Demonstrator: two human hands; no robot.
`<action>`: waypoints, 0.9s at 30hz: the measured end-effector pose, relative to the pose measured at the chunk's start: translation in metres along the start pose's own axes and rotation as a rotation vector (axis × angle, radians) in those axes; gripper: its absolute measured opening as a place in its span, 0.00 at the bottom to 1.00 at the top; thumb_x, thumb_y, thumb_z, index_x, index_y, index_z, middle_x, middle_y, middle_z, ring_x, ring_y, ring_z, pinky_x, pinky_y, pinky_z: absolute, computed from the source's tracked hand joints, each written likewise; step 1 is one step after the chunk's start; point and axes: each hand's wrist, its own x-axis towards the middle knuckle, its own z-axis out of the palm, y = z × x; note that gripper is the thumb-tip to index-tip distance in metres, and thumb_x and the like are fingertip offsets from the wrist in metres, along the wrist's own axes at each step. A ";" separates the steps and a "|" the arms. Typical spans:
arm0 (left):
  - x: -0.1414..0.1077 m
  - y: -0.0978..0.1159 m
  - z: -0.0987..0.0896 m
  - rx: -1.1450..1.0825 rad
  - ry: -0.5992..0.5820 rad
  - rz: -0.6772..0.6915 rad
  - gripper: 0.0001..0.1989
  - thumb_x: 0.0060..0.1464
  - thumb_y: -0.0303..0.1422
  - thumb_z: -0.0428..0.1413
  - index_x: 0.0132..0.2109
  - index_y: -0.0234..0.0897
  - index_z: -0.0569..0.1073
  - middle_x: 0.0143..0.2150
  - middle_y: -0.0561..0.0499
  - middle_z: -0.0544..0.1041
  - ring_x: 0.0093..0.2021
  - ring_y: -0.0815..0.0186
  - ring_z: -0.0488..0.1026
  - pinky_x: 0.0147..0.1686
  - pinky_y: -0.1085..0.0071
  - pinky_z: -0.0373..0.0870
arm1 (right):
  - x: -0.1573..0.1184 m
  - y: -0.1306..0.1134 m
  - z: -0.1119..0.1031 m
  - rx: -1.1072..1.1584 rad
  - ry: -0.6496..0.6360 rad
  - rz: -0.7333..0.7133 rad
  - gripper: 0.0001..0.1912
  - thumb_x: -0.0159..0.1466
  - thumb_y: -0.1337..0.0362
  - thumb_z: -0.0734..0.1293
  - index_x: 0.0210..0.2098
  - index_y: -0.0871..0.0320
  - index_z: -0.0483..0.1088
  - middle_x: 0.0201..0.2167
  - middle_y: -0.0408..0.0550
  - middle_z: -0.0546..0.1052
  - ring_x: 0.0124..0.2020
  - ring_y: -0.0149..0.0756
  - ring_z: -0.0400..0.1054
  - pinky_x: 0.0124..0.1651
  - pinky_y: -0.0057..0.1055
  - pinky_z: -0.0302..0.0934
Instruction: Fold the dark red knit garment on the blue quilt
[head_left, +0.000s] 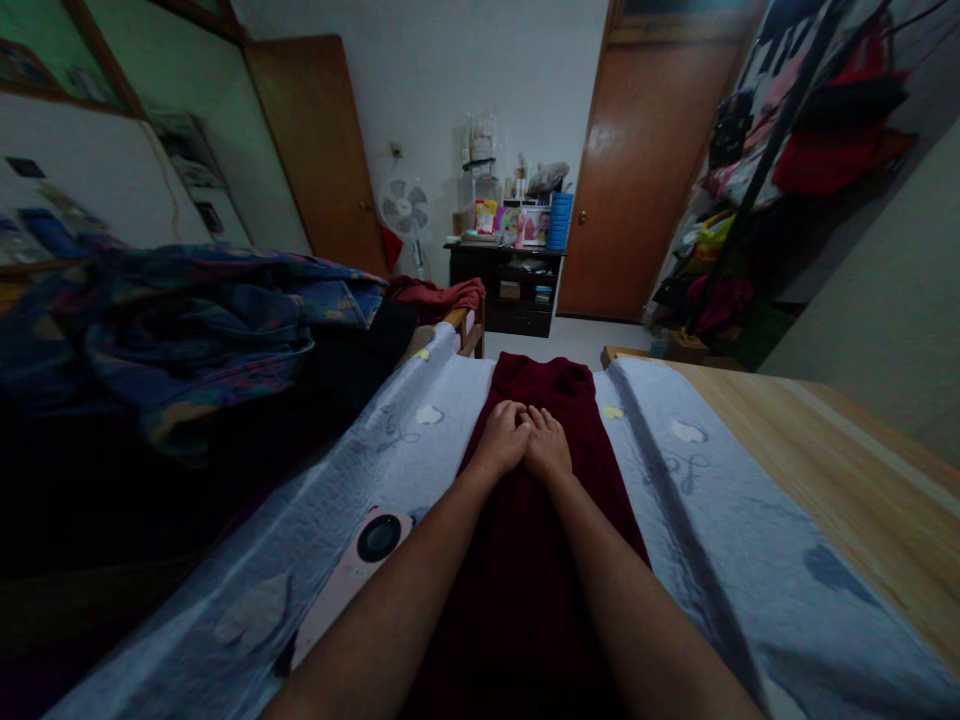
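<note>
A dark red garment (pixel 547 378), perhaps knitwear, is laid out in a long narrow strip in front of me, its far end slightly rumpled. Both hands rest on it near that end, side by side and touching. My left hand (pixel 504 437) lies palm down with its fingers bent over the cloth. Fingers slightly apart, my right hand (pixel 546 440) lies rather flat against the left one. Under the garment is a pale blue-grey patterned sheet (pixel 429 450). A pink phone (pixel 349 580) with a round black camera lies on the sheet, partly hidden by my left forearm.
On the left, a heap of blue patterned clothes (pixel 225 310) rises beside the sheet. A wooden board (pixel 817 440) borders it on the right. Farther back stand a fan (pixel 406 208), a dark cabinet (pixel 495 290), a wooden door (pixel 622 170) and hanging bags (pixel 832 160).
</note>
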 end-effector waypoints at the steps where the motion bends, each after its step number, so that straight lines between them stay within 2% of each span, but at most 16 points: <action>1: 0.012 -0.006 0.008 -0.009 0.048 -0.047 0.14 0.50 0.24 0.52 0.45 0.35 0.73 0.52 0.44 0.71 0.55 0.61 0.66 0.59 0.67 0.58 | 0.000 0.000 0.000 0.008 0.010 0.005 0.27 0.67 0.59 0.55 0.64 0.59 0.56 0.67 0.52 0.55 0.69 0.44 0.42 0.65 0.40 0.39; 4: 0.042 -0.027 0.028 -0.040 0.113 -0.152 0.15 0.53 0.25 0.51 0.49 0.32 0.70 0.53 0.40 0.71 0.54 0.60 0.68 0.57 0.65 0.61 | 0.000 0.000 0.001 0.029 0.039 0.010 0.28 0.65 0.60 0.56 0.64 0.59 0.57 0.67 0.51 0.56 0.68 0.44 0.43 0.66 0.40 0.38; 7: 0.056 -0.050 0.041 -0.073 0.154 -0.228 0.17 0.55 0.25 0.48 0.52 0.31 0.68 0.52 0.39 0.72 0.52 0.61 0.70 0.54 0.65 0.64 | 0.000 0.001 0.003 0.045 0.066 0.010 0.29 0.64 0.63 0.57 0.64 0.59 0.57 0.67 0.51 0.57 0.68 0.44 0.44 0.66 0.39 0.39; 11: 0.052 -0.070 0.048 -0.086 0.176 -0.223 0.19 0.55 0.23 0.45 0.54 0.32 0.66 0.55 0.40 0.71 0.56 0.61 0.68 0.57 0.64 0.61 | 0.001 0.003 0.006 0.054 0.096 0.013 0.28 0.63 0.65 0.56 0.63 0.60 0.60 0.66 0.49 0.58 0.67 0.43 0.46 0.65 0.38 0.41; 14: 0.046 -0.074 0.047 -0.077 0.143 -0.159 0.21 0.54 0.21 0.45 0.54 0.35 0.67 0.56 0.43 0.70 0.58 0.62 0.66 0.59 0.64 0.59 | 0.002 0.002 0.005 0.062 0.088 0.042 0.28 0.63 0.65 0.55 0.62 0.59 0.61 0.65 0.48 0.60 0.66 0.42 0.50 0.64 0.38 0.44; 17: 0.045 -0.074 0.044 -0.066 0.096 -0.108 0.24 0.51 0.19 0.46 0.55 0.36 0.66 0.58 0.43 0.69 0.60 0.62 0.65 0.61 0.64 0.58 | 0.009 0.002 -0.002 0.073 0.052 0.063 0.27 0.62 0.66 0.56 0.60 0.60 0.64 0.62 0.49 0.65 0.61 0.43 0.57 0.60 0.37 0.51; 20: 0.048 -0.077 0.043 -0.076 0.037 -0.090 0.28 0.49 0.19 0.47 0.58 0.35 0.63 0.60 0.43 0.68 0.60 0.62 0.64 0.62 0.64 0.56 | 0.026 0.005 -0.018 0.074 -0.037 0.109 0.23 0.60 0.66 0.57 0.53 0.58 0.70 0.54 0.52 0.73 0.53 0.47 0.66 0.51 0.39 0.59; 23: 0.052 -0.086 0.045 -0.109 -0.016 -0.093 0.31 0.49 0.20 0.48 0.62 0.34 0.59 0.62 0.41 0.65 0.62 0.60 0.62 0.62 0.63 0.56 | 0.056 0.010 -0.035 0.091 -0.135 0.167 0.19 0.59 0.67 0.57 0.44 0.57 0.75 0.42 0.54 0.79 0.45 0.46 0.71 0.45 0.36 0.61; 25: 0.054 -0.091 0.049 -0.144 -0.028 -0.083 0.35 0.49 0.20 0.48 0.64 0.33 0.54 0.64 0.39 0.62 0.64 0.59 0.60 0.62 0.61 0.55 | 0.080 0.010 -0.043 0.132 -0.117 0.163 0.19 0.59 0.70 0.56 0.42 0.58 0.76 0.41 0.54 0.79 0.44 0.43 0.72 0.46 0.33 0.61; 27: 0.055 -0.095 0.051 -0.172 -0.034 -0.076 0.38 0.49 0.20 0.49 0.67 0.31 0.47 0.66 0.36 0.60 0.65 0.58 0.58 0.62 0.60 0.55 | 0.100 0.008 -0.043 0.206 -0.039 0.112 0.22 0.59 0.72 0.55 0.45 0.58 0.75 0.44 0.52 0.79 0.47 0.40 0.71 0.49 0.30 0.60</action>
